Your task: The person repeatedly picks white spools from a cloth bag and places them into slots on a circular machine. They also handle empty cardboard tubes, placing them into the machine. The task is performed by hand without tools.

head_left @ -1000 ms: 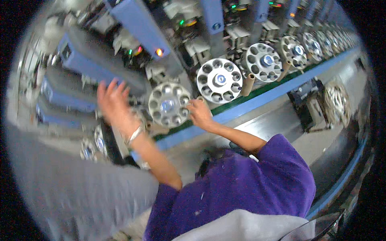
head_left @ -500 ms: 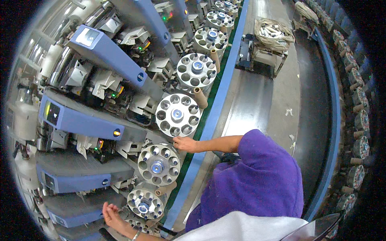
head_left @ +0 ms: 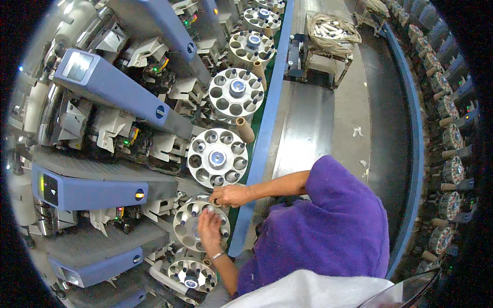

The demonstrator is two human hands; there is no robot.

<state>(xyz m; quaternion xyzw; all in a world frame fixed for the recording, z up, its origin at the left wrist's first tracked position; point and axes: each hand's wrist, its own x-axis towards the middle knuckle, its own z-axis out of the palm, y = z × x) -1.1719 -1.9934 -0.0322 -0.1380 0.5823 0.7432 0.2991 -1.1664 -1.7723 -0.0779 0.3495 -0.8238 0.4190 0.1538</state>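
Note:
My right hand point(head_left: 231, 195) is closed at the rim of a brown cardboard tube point(head_left: 214, 203), at the far edge of a round bobbin magazine point(head_left: 179, 230). Over that magazine hangs my left hand point(head_left: 209, 232), a bracelet at its wrist. Its fingertips are blurred and close to the right hand; whether they hold anything is unclear. White yarn bobbins point(head_left: 185, 217) with dark tips stand in some of the magazine's round pockets. Just beyond lies another magazine point(head_left: 217, 158) with bobbins, and a brown tube point(head_left: 245, 130) stands beside it.
Blue-cased winding units point(head_left: 97, 187) line the left side. A blue rail point(head_left: 272, 102) runs along the magazines. In the aisle stands a cart point(head_left: 322, 66) with a cloth-lined bin of white bobbins point(head_left: 328, 30). A second machine row point(head_left: 453, 169) is on the right.
My left hand has swung from the lower left up and right, over the magazine beside my right hand. My right hand has shifted slightly down and left in the picture. The view has moved somewhat.

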